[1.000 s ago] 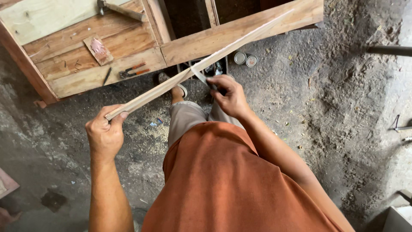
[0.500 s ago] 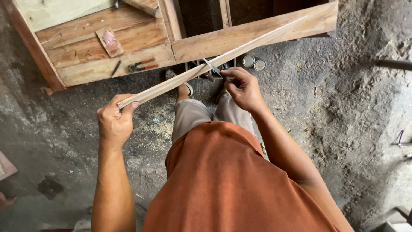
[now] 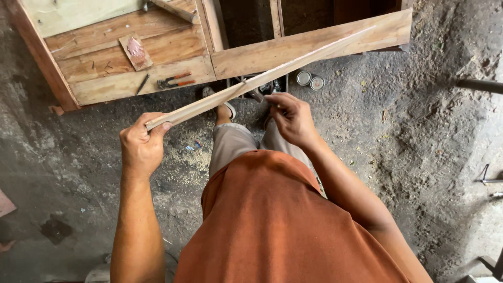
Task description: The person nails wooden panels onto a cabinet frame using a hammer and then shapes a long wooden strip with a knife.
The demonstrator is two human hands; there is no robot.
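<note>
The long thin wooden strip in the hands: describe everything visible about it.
The long thin wooden strip is pale, bare wood, narrow and flat, held slanting up and away to the right. The left hand grips its near end. The right hand is beside its middle; contact is unclear. Its far end overlaps the wooden frame.

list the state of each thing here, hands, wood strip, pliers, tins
left hand: closed around the near end of the strip
right hand: fingers bent, just under the strip's middle; contact unclear
long thin pale wooden strip: held up off the floor, slanting
orange-handled pliers: lying flat on the wooden frame
two small round tins: standing on the floor, side by side
</note>
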